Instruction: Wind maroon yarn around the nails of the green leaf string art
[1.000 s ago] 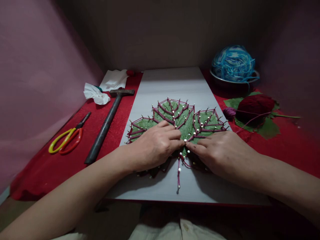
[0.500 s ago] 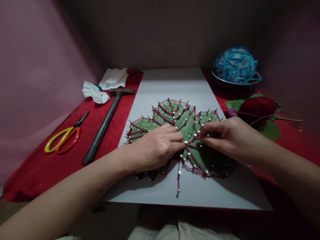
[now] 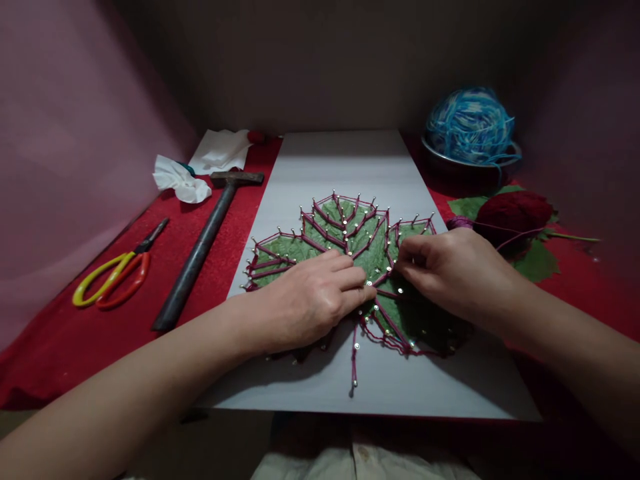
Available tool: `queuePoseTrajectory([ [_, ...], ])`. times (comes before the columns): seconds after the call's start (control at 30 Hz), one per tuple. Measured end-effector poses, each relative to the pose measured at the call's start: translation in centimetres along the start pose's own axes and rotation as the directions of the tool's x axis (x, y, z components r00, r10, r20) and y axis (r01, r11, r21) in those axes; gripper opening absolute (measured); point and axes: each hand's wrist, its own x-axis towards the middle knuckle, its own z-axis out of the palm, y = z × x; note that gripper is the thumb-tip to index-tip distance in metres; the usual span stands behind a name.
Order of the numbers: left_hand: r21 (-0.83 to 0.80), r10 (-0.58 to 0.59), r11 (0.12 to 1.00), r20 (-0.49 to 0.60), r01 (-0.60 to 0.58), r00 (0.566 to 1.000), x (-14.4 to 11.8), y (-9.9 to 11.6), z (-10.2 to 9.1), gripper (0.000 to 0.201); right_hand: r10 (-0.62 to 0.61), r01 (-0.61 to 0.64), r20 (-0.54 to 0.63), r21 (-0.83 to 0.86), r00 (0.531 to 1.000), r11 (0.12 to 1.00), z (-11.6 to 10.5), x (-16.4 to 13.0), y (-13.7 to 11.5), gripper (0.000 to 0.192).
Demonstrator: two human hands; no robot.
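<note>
My right fingers (image 3: 413, 257), pinched together on the maroon thread (image 3: 385, 275), have lifted off the board (image 3: 350, 160) to the nails (image 3: 400, 291) just beyond my left fingertips (image 3: 363, 293), which stay flat, extended, pressing the leaf (image 3: 350, 230), so winding continues.

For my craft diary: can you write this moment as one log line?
left hand: flat on leaf | right hand: pinching maroon yarn at nails | hammer, scissors: unused, left

One head-worn view looks forward and steeply down from close above the tabletop (image 3: 75, 347), facing the back wall (image 3: 320, 67); the white board (image 3: 345, 160) fills the centre of the frame.
</note>
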Motion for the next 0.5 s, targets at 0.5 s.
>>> queuePoseTrajectory([
  [0.5, -0.045, -0.169, 0.981, 0.274, 0.188, 0.947, 1.1, 0.9, -1.4, 0.030, -0.067, 0.044, -0.089, -0.243, 0.994, 0.969, 0.2, 0.1, -0.9, 0.015],
])
